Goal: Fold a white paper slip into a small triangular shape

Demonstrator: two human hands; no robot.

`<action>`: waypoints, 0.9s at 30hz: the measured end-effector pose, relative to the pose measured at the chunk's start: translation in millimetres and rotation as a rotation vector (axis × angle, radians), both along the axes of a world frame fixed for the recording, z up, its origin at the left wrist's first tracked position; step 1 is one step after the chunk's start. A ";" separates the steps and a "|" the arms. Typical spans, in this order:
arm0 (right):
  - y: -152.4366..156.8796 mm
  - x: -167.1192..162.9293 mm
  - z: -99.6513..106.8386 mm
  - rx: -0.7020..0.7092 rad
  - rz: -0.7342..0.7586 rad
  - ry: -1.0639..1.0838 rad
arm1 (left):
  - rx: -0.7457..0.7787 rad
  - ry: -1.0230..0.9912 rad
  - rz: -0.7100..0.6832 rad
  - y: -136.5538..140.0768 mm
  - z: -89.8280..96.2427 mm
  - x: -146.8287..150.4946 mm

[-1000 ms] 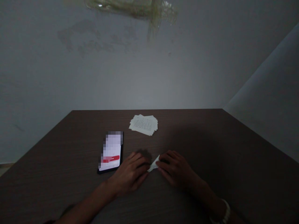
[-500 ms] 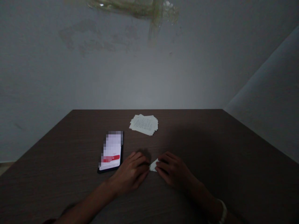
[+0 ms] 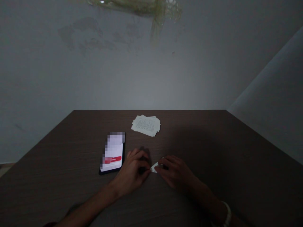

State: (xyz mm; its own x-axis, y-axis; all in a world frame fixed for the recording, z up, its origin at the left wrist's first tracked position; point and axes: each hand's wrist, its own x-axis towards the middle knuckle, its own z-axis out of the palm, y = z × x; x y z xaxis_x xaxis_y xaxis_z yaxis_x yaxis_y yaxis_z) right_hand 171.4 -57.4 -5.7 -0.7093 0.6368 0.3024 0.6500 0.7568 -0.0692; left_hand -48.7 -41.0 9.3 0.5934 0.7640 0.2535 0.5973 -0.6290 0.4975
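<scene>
Between my two hands, low over the dark wooden table (image 3: 71, 138), is a small folded piece of white paper (image 3: 154, 168) with a pointed left end. My left hand (image 3: 134, 168) pinches that tip between thumb and index finger, its other fingers curled above. From the other side, my right hand (image 3: 176, 171) holds the paper's right part, thumb in front and fingers over it. Those fingers hide much of the paper, so its full shape does not show.
A loose stack of printed paper sheets (image 3: 146, 125) lies farther back on the table. Left of my left hand rests a phone (image 3: 112, 153) with its screen lit, partly pixelated. A grey wall (image 3: 151, 78) stands behind the table's far edge.
My left hand's fingers have lifted and arched, leaving thumb and index at the paper's tip. My right thumb has shifted slightly left along the paper. Phone and stack stay put.
</scene>
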 end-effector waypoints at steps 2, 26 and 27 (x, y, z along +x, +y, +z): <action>-1.4 -0.2 2.1 -0.008 -0.002 -0.028 | 0.004 0.004 0.022 -0.4 1.7 0.8; -7.3 -4.8 4.0 0.044 0.067 -0.142 | 0.044 0.017 0.129 -0.7 0.7 4.5; -7.9 -5.8 4.6 0.026 0.052 -0.144 | 0.035 0.029 0.136 -0.8 1.2 5.0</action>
